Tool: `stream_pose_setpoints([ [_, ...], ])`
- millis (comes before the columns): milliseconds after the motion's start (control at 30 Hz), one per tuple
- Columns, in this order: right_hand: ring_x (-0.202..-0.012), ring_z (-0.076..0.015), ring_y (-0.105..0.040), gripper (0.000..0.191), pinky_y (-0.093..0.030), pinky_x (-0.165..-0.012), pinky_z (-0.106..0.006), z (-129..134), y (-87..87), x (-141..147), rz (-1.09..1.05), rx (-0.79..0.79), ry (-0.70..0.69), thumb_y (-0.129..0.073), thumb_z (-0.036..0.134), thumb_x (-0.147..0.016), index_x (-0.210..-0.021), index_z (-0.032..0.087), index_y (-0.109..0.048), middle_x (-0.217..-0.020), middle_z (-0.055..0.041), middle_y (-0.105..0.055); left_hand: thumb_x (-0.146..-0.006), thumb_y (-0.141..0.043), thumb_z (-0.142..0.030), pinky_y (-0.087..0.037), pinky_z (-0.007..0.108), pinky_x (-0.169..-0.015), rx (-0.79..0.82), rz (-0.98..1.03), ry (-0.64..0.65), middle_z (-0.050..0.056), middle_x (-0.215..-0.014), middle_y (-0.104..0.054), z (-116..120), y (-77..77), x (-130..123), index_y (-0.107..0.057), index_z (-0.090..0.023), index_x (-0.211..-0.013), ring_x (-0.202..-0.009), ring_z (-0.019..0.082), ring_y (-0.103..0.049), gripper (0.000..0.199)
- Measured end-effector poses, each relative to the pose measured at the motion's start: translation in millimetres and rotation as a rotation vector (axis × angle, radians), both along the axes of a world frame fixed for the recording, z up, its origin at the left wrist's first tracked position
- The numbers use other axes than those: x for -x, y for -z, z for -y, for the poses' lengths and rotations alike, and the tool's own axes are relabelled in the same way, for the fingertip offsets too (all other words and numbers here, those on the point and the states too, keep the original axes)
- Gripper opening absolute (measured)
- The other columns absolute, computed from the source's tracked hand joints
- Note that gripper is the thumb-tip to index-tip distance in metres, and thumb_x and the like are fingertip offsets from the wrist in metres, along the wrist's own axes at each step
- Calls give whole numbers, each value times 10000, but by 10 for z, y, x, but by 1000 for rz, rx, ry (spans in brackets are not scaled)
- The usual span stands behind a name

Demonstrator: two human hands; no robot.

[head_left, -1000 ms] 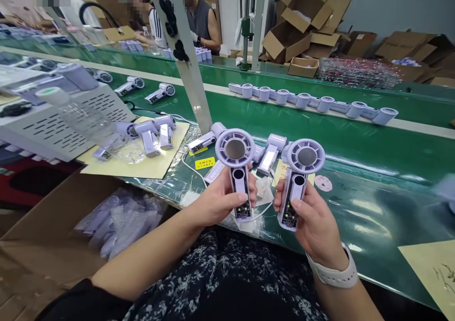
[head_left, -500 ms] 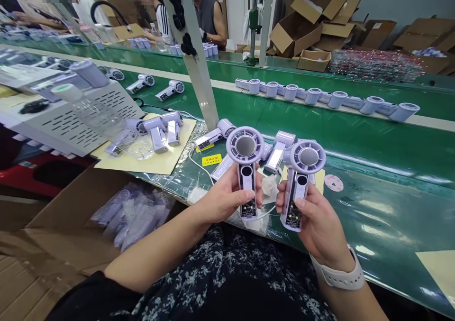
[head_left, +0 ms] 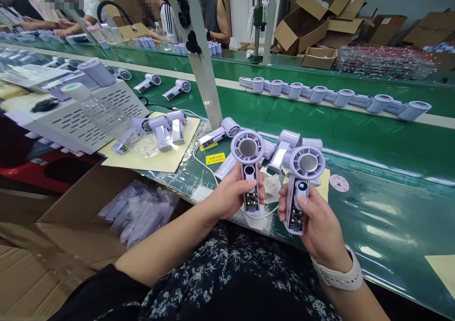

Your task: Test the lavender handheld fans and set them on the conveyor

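Note:
My left hand (head_left: pixel 231 192) is closed around the handle of a lilac handheld fan (head_left: pixel 248 148), its thumb on the handle just below the dark round display. A second lilac handheld fan (head_left: pixel 307 163) is gripped in my right hand (head_left: pixel 322 219), with the thumb on its button and the display lit with what looks like "28". Both fans stand upright, round heads up, with bare circuit boards showing low on the handles. Just behind them, more fans (head_left: pixel 280 150) lie on the bench beside a white cable (head_left: pixel 204 167) and a crumpled white piece (head_left: pixel 270 188).
Several fans (head_left: pixel 318 94) line the far side of the green conveyor (head_left: pixel 355 131). At left are a perforated metal box (head_left: pixel 103 117), a clear plastic bottle (head_left: pixel 106 114) and fans on yellow card (head_left: pixel 149 164). A carton of bagged parts (head_left: pixel 138 216) sits below. A slanted post (head_left: pixel 202 74) rises ahead. Co-workers sit opposite.
The right fan's display has gone from dark to lit, the thumb now higher on its button. My left thumb has moved up the left fan's handle. The view has shifted slightly.

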State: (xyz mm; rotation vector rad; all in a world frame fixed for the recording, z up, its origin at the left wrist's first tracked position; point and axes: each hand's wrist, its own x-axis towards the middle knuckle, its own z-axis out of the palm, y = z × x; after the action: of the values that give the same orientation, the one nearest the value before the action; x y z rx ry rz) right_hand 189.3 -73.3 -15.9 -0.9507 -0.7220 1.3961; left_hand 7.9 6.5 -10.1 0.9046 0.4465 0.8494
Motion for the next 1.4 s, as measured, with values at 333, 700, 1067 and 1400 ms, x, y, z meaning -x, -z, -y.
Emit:
stream_pose_setpoints([
  [333,-663,-142,-617,340,-559,-574,-244,-68,-12,12,29,56,24,-816,446,-816,-1021,200,-702,-858,-28,-685,-796,-796,-397,-511,296,-632,-92,-117,3,-12,-824,-620,-71,-30,32,-478,-198,-1011,-665,142,-615,432],
  [700,-655,-145,-617,315,-565,-551,-276,-47,-41,27,-18,98,9,-798,440,-814,-983,199,-686,-919,-45,-691,-793,-787,-371,-507,306,-599,-91,-116,4,4,-872,-593,-35,-32,60,-457,-199,-1043,-651,148,-624,448],
  [1067,-675,-162,-623,350,-555,-572,-265,3,13,1,31,116,26,-752,491,-855,-1024,191,-686,-830,-49,-687,-737,-834,-362,-530,311,-606,27,-92,8,10,-916,-591,-20,30,32,-475,-196,-1057,-683,153,-626,509],
  [1400,-602,-144,-630,319,-548,-533,-243,32,4,38,13,123,50,-729,486,-878,-981,186,-697,-814,-49,-720,-756,-830,-311,-519,314,-670,-76,-138,5,2,-905,-616,4,63,36,-452,-204,-1049,-708,148,-630,490],
])
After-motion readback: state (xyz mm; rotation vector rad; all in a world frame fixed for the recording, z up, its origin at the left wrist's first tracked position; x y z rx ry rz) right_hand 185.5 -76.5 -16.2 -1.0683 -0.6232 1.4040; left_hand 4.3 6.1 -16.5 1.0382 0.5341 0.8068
